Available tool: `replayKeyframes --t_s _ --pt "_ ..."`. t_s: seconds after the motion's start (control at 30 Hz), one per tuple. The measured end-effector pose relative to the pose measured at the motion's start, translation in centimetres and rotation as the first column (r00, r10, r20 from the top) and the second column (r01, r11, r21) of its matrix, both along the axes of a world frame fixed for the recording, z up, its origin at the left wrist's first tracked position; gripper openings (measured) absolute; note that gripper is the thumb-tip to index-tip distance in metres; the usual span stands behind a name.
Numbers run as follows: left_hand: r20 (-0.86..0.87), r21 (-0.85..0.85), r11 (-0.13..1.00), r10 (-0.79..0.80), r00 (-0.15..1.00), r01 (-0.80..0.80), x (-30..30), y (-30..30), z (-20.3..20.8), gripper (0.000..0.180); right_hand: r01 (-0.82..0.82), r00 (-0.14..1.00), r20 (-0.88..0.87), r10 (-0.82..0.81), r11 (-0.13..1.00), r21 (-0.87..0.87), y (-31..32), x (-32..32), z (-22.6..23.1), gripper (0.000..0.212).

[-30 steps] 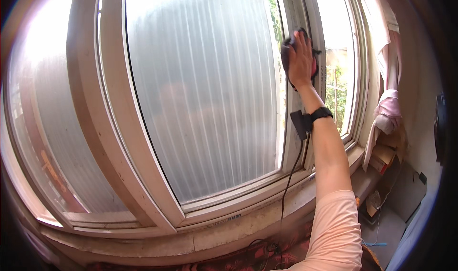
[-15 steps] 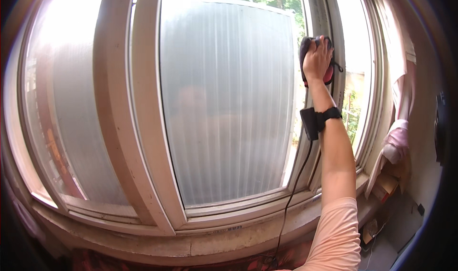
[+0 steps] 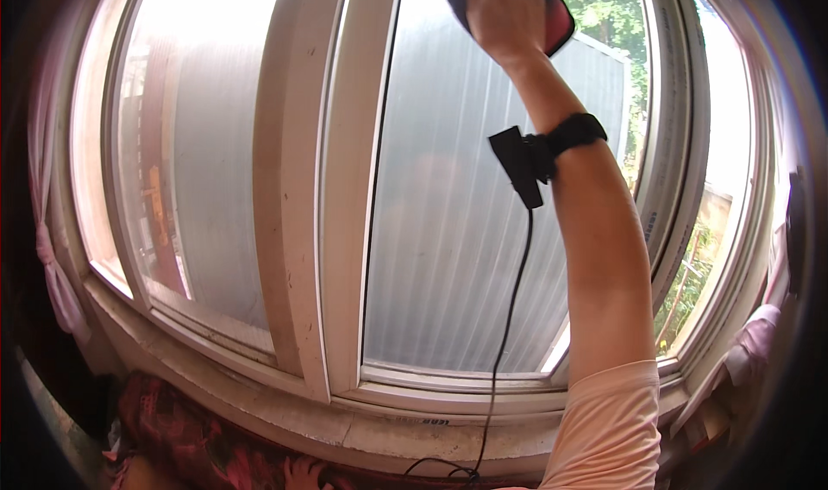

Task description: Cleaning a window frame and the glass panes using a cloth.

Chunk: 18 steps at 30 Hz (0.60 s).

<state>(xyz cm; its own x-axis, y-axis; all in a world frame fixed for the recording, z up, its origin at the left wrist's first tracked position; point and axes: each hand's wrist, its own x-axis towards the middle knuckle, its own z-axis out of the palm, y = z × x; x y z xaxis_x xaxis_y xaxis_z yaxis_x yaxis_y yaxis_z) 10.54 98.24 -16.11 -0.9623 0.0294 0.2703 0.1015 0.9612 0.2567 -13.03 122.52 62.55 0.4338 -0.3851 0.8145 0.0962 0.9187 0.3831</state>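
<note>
My right hand (image 3: 507, 22) is raised high, its palm over a black-and-red pad (image 3: 561, 26) with a small dark cord loop. The hand presses the pad against the upper part of the middle window pane (image 3: 466, 257); the fingertips run up to the picture's top edge. Around my right wrist is a black strap (image 3: 580, 133) carrying a black box (image 3: 517, 169), from which a cable (image 3: 509, 317) hangs down. Low in the picture, my left hand (image 3: 304, 473) rests on dark red patterned fabric (image 3: 198, 430), fingers spread, partly cut off by the lower edge.
Pale window frames (image 3: 345, 197) divide the panes, with a worn sill (image 3: 302, 414) below. A ribbed grey panel (image 3: 595, 84) and foliage show outside. A tied pink curtain (image 3: 47, 248) hangs at the left, another curtain (image 3: 759, 330) at the right.
My right hand has moved up and left with the pad, from the right-hand frame onto the middle pane. The view has shifted, and my left hand now shows at the bottom.
</note>
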Motion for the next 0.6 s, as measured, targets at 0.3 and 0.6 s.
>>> replayKeyframes --t_s 0.3,0.6 --pt "0.065 0.062 0.998 -0.019 0.998 0.015 -0.3 -0.3 1.5 0.069 -0.079 0.849 0.511 0.135 0.988 -0.130 -5.5 8.0 -6.6 0.012" --pt "0.062 0.038 0.999 0.020 0.998 -0.022 0.4 -0.2 0.7 0.066 0.009 0.922 0.386 -0.028 0.999 0.053 1.4 7.8 -5.3 0.017"
